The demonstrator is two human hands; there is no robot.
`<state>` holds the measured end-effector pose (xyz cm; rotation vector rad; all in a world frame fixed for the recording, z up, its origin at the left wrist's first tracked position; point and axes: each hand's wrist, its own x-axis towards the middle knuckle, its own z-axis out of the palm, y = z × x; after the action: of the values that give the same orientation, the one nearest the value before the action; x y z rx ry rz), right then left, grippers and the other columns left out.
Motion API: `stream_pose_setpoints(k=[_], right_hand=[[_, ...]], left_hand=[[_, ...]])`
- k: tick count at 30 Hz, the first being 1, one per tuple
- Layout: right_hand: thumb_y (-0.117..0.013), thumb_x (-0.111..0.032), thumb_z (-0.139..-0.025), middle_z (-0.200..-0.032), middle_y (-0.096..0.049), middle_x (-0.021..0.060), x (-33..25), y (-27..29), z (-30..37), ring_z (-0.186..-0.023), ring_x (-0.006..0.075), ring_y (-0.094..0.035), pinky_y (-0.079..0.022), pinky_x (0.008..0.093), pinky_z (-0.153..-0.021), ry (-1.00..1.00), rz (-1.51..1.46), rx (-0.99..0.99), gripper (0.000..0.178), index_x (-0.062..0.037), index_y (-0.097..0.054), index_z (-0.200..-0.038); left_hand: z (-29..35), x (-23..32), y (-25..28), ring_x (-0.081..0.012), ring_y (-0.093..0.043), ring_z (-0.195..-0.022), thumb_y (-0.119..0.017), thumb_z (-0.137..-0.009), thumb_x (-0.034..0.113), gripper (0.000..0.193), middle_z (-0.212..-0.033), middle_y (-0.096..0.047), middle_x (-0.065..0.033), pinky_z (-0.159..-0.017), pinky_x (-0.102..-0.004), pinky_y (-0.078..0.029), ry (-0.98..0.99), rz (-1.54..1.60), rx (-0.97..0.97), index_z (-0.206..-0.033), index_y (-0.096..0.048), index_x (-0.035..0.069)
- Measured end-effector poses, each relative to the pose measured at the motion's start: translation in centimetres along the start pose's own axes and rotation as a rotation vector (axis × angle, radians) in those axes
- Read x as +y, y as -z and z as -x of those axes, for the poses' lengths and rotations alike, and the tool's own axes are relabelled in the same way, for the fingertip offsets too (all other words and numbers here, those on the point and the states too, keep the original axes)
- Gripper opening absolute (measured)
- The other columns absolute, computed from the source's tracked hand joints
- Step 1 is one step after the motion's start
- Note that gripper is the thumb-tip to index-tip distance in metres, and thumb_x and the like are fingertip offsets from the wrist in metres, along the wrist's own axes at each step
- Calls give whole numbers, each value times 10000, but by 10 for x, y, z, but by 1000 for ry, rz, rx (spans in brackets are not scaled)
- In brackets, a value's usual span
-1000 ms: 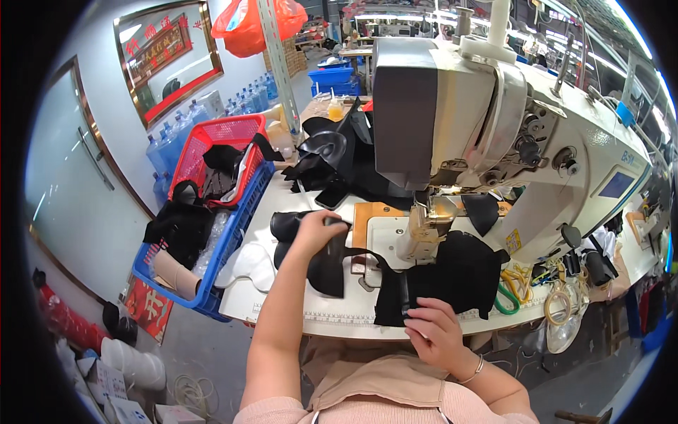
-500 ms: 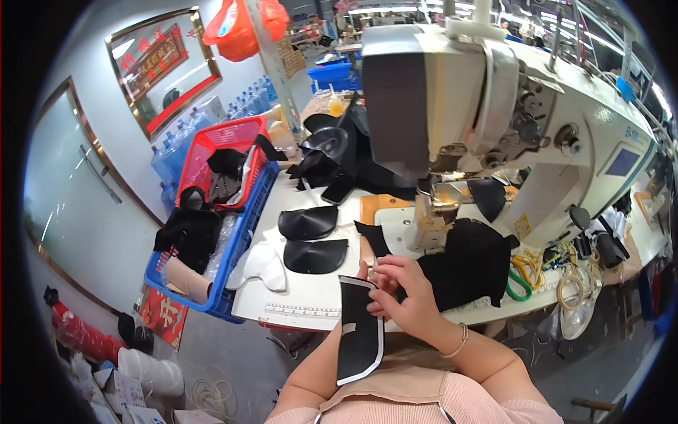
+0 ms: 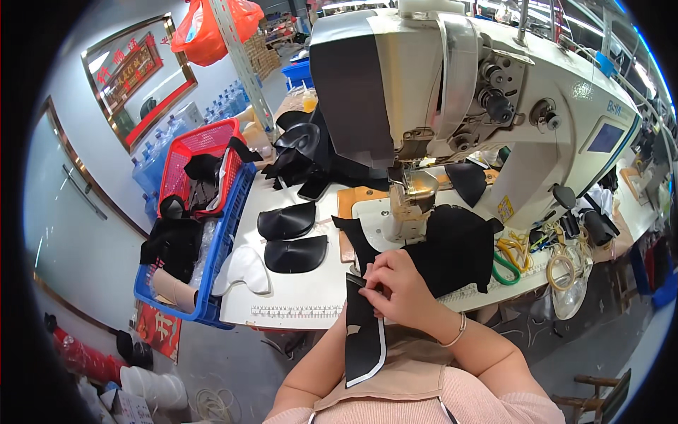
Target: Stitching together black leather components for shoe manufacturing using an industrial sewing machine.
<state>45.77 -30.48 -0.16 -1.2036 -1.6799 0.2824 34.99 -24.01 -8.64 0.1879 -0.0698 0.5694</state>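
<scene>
Black fabric piece (image 3: 364, 332) with a white edge, gripped at the desk (image 3: 282, 297) edge.
Right hand (image 3: 402, 290) pinches its top; the left hand is hidden behind, grip unclear. Nothing is under the sewing machine (image 3: 424, 106) needle yet. Half a second ago the piece hung similarly; earlier, both hands were on the desk.

Matt black cloth piece (image 3: 364, 339); glossy moulded black caps (image 3: 286, 220); smooth white table (image 3: 282, 300).

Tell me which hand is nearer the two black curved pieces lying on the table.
Left. The left hand, mostly hidden under the right hand, sits closer to the black curved pieces; both hands grip the black white-edged piece.
</scene>
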Motion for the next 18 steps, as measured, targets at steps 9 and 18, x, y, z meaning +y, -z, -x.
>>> stream_pose_setpoints(k=[9,18], right_hand=[[-555,73,-790,-706,-560,103,-6,43,54,-497,102,-514,-401,224,-432,-512,-1038,-150,205,-41,-464,-646],[-820,-219,-576,-874,-607,117,-14,164,126,-643,150,-554,-440,236,-572,-810,142,-354,442,10,-614,-892]], left_hand=[[23,12,-27,-139,-406,-579,-386,-891,535,564,-523,-321,11,-553,-271,-376,-310,-84,429,-510,-330,124],[52,70,-7,-92,-370,-524,-452,-870,515,497,-537,-349,36,-523,-241,-366,-466,208,287,-574,-419,117]])
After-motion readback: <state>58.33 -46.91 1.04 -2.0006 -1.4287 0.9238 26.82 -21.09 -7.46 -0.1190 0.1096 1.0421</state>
